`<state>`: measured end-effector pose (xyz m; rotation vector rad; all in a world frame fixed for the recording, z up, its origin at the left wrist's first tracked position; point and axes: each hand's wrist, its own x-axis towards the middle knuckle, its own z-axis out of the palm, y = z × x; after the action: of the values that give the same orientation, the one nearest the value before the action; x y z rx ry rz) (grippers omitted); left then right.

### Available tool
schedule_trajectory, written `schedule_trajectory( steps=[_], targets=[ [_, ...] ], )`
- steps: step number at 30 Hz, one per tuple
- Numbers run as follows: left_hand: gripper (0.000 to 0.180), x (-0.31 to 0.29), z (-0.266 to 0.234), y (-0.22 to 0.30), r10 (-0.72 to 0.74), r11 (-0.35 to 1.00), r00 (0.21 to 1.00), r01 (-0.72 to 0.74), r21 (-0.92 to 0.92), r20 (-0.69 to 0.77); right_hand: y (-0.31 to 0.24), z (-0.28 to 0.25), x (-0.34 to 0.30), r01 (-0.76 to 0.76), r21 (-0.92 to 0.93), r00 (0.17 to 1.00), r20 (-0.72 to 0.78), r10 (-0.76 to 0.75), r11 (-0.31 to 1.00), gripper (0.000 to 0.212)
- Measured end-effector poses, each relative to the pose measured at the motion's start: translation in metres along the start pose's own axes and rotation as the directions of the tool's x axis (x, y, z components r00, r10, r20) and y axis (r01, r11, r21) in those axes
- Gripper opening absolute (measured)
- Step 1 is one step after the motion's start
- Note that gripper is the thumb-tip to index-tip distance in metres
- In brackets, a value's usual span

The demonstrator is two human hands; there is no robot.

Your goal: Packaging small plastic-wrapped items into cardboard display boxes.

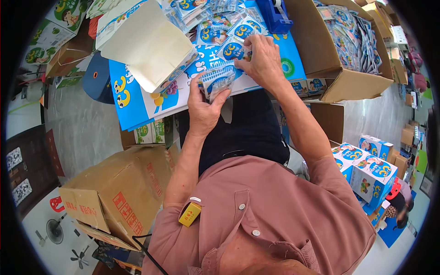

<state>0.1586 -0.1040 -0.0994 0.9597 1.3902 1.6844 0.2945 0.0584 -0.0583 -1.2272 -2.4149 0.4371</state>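
In my left hand is a small stack of blue-and-white sachets, its fingers and thumb closed around the lower part. My right hand reaches over the board and pinches another sachet, which lies at the near end of a loose pile of sachets. Both hands are above a blue-and-white printed board in front of my lap. Left of the left hand stands an open white carton with its flaps spread, and its inside is partly hidden.
A blue tape dispenser sits at the board's far right. Beside it is a large cardboard box full of sachets. Printed boxes are stacked at the right, and a closed brown carton is at the left. A blue stool stands by the board.
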Motion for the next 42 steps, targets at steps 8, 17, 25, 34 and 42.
schedule_trajectory(
  steps=[8,17,25,34,42],
  targets=[
    [0.061,-0.006,0.007,0.01,-0.026,0.989,0.998,0.018,-0.149,-0.052,0.0,-0.003,0.005,-0.057,0.013,0.996,0.062,0.056,0.998,0.046],
    [0.07,0.011,-0.003,0.017,-0.09,0.949,0.987,0.126,-0.288,0.136,-0.01,0.007,-0.023,-0.125,0.9,0.975,0.189,-0.114,0.418,0.035],
    [0.078,0.019,0.0,0.006,-0.07,0.958,0.984,0.113,-0.265,0.166,-0.033,0.03,-0.03,-0.175,0.973,0.982,0.184,-0.05,0.154,0.039],
    [0.063,0.017,0.006,0.005,-0.008,0.994,0.999,0.013,-0.106,0.046,0.034,-0.028,0.026,0.224,0.119,0.969,-0.134,-0.208,0.967,0.051],
    [0.059,0.015,0.003,0.008,-0.071,0.996,0.989,0.079,-0.052,0.128,0.037,-0.032,0.092,0.534,-0.284,0.811,0.436,-0.389,0.796,0.077]
  ],
)
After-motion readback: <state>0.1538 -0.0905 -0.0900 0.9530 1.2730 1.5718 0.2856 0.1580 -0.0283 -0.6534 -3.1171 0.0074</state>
